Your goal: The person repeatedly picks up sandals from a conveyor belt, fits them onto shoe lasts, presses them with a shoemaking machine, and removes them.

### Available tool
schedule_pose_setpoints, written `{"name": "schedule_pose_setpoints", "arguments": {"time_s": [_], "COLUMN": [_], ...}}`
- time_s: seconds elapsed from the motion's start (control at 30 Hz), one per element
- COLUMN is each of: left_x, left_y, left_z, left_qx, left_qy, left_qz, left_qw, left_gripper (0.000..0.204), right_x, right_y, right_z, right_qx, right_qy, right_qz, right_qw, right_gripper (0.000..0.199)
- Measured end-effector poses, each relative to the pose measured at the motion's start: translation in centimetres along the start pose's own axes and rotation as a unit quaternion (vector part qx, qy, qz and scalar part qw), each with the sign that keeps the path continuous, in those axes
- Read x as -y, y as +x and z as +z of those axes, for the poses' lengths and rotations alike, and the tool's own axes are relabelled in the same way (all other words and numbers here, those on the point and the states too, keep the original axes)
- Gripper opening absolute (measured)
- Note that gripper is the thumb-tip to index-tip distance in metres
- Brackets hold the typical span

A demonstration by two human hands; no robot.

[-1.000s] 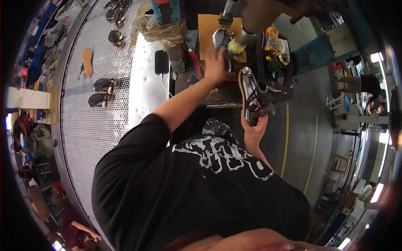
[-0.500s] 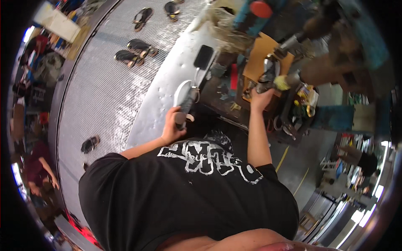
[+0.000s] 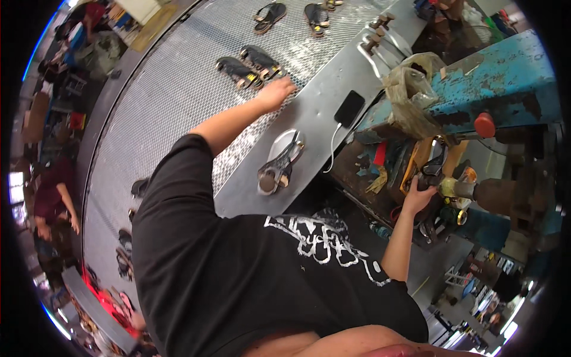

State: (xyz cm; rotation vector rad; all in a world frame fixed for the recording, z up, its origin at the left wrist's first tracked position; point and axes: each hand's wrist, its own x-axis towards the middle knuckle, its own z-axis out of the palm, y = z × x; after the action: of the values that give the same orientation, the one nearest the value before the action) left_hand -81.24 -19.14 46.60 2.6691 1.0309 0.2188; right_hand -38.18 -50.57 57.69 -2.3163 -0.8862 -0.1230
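Note:
My left hand (image 3: 278, 94) reaches over the metal mesh belt, fingers stretched out and holding nothing. Just beyond its fingertips lies a pair of dark sandals (image 3: 262, 62). A grey strappy sandal (image 3: 288, 156), with a round brown block at its heel end, rests on the smooth metal ledge (image 3: 245, 178) nearer to me. On the right, my right hand (image 3: 419, 195) is closed round a dark sandal (image 3: 435, 164) at the machine's work spot, against the yellowish pad (image 3: 457, 188) of a thick rod. My fingers and machine parts hide some of that sandal.
A black phone (image 3: 350, 107) with a white cable lies on the ledge. The blue machine frame (image 3: 470, 77), draped with a plastic bag (image 3: 410, 98) and bearing a red knob (image 3: 485, 125), stands at right. More sandals (image 3: 270, 18) sit on the belt; a person (image 3: 55, 193) is at far left.
My left hand has let go of the grey sandal, which now rests on the ledge, and has moved forward over the belt. My right hand stays at the machine with its sandal. The view has shifted.

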Motion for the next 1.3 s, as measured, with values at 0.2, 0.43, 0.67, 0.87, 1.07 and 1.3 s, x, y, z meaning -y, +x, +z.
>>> {"name": "schedule_pose_setpoints", "arguments": {"time_s": [0.2, 0.43, 0.67, 0.87, 1.07, 1.3], "left_x": [7.8, -0.9, -19.2, -21.3, -19.7, -38.2], "left_y": [7.3, 2.5, -16.3, -9.0, -5.2, -7.1], "left_z": [2.2, -16.6, -8.9, -2.1, -2.3, -2.8], "left_qx": [0.143, -0.425, 0.074, 0.063, -0.068, 0.035], "left_qy": [0.164, -0.388, -0.583, -0.916, -0.838, -0.733], "left_qz": [-0.039, -0.165, -0.315, -0.229, -0.274, -0.042], "left_qw": [0.975, 0.801, 0.745, 0.324, 0.468, 0.678], "left_gripper": [0.044, 0.046, 0.064, 0.033, 0.031, 0.046], "right_x": [-1.8, 0.4, 10.9, 14.9, 10.7, 5.5], "right_y": [0.2, -3.7, -15.6, -17.6, -18.3, -18.0], "right_z": [1.4, 0.6, -3.3, -3.4, -9.3, -10.0], "right_qx": [0.012, 0.041, 0.170, 0.327, 0.377, 0.269], "right_qy": [-0.044, 0.075, 0.413, 0.464, 0.424, 0.358], "right_qz": [0.002, 0.053, 0.071, -0.001, -0.079, 0.013], "right_qw": [0.999, 0.995, 0.892, 0.823, 0.820, 0.894], "right_gripper": [0.076, 0.079, 0.059, 0.069, 0.067, 0.071]}}
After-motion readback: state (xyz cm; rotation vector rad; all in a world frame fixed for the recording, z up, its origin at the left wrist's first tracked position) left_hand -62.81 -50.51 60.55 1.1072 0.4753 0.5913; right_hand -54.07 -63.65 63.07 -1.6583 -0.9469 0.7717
